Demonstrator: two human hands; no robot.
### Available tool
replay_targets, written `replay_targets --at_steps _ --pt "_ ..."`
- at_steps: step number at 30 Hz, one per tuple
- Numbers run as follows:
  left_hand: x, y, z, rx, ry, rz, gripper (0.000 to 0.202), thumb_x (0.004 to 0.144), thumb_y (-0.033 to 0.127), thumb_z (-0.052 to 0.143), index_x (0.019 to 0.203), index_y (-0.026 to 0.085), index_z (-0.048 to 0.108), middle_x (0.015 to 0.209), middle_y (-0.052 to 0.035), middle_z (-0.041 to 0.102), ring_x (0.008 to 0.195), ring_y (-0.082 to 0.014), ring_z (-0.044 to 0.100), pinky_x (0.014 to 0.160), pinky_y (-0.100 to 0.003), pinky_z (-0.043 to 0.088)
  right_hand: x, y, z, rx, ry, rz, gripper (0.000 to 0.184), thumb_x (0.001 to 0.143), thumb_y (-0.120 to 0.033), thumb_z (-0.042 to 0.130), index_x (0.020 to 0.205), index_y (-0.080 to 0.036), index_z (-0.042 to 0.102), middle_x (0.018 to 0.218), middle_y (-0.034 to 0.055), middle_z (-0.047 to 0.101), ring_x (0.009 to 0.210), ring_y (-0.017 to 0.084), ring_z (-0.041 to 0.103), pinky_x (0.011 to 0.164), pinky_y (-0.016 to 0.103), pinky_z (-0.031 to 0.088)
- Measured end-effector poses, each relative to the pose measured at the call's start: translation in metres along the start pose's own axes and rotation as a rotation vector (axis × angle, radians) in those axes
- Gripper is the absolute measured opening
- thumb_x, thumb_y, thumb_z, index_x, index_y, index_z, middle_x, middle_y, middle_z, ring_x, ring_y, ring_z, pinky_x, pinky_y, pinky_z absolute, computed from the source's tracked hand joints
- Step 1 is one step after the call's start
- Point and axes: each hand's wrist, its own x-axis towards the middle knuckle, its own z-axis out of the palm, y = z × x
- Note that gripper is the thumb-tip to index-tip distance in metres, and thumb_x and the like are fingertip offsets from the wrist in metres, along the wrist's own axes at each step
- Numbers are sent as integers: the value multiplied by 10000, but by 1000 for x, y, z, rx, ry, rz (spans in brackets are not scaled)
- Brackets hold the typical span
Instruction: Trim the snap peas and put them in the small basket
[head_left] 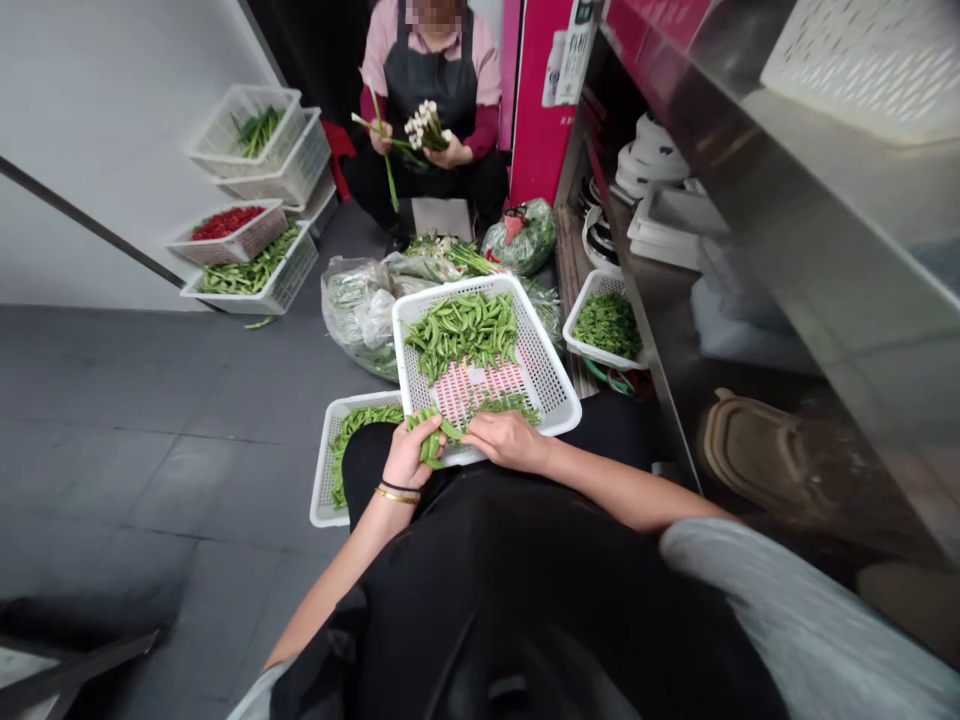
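A white perforated plastic basket (551, 390) sits on the grey tile floor (150, 470), holding a heap of glossy, curved pea pods (461, 335). At the basket's near rim, the left hand (411, 452) has its fingers clamped on a small bunch of pods (431, 440); just beside, the right hand (510, 441) lies flat, fingers together.

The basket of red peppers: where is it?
In the head view, the basket of red peppers sits at upper left by the wall, just above a basket of green beans.
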Motion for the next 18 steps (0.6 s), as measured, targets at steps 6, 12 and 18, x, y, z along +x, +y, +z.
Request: replay_targets --at_steps 6,12,18 --pt "-2 3 -1 67 -315 -133 281 612 255 769 677 133 524 484 47 481 365 -52 436 358 -161 341 6 -8 -16 634 -267 -150 224 895 -306 498 800 -164 641 621 -20 599 562 81 579 620 181 435" --pt "-5 10 -13 205 -530 -172 236 602 247 759 733 124 605 526 -2 543 393 -82 468 377 -193 365 6 6 -31 1006 -282 172 251 834 -360 552 716 -145 609 508 -39 563 444 79 532 495 192 428" --pt "0 11 -25 171 -475 -164 209 623 260 719 752 125 625 588 -34 575 451 -109 513 382 -198 377 8 48 -46 725 307 438 308 876 -436 464 767 -167 566 571 -13 555 494 110 532 501 238 435"
